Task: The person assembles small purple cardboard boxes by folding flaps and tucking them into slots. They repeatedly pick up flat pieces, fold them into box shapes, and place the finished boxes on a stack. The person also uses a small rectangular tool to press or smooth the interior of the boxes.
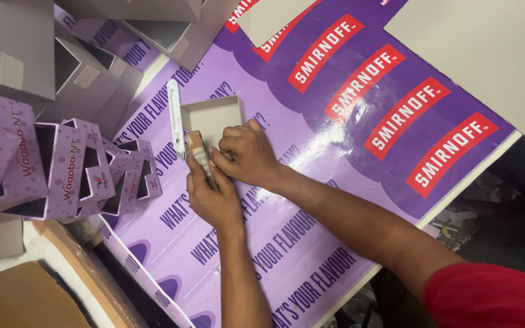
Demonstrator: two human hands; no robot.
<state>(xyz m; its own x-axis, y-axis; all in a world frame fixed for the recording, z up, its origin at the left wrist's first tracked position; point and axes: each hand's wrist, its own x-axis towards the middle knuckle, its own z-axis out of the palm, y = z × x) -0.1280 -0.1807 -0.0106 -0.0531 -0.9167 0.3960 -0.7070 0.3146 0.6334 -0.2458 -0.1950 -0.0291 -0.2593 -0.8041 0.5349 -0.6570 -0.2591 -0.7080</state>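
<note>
At frame centre, head view: two bare hands meet over a small open grey tray on a glossy purple printed sheet.

Left hand (pixel 214 194): enters from the lower edge, forearm running straight down; fingers curled around a roll of tape (pixel 200 153), which stands on edge against the tray's near wall.

Right hand (pixel 247 155): enters from the lower right on a long forearm; fingers bent and pressed down on the tray's near right corner, touching the left hand's fingertips. Whether it grips anything of its own cannot be told.

Small grey tray (pixel 212 115): a shallow square cardboard box, open side up, just above both hands, slightly upper left of centre.

White ruler (pixel 175 115): lies flat, touching the tray's left wall, running up and down the frame.

Purple printed sheet (pixel 311 182): covers the table diagonally from upper right to lower left; bears red labels and dark lettering.

Folded purple cartons (pixel 62 170): a cluster of open cardboard sleeves at the left edge, well apart from the hands.

Grey boxes (pixel 86 67): larger open boxes stacked in the upper left.

Grey board (pixel 487 48): plain flat panel in the upper right corner, lying over the sheet.

Red sleeve (pixel 493 297): lower right corner, on the right arm.
</note>
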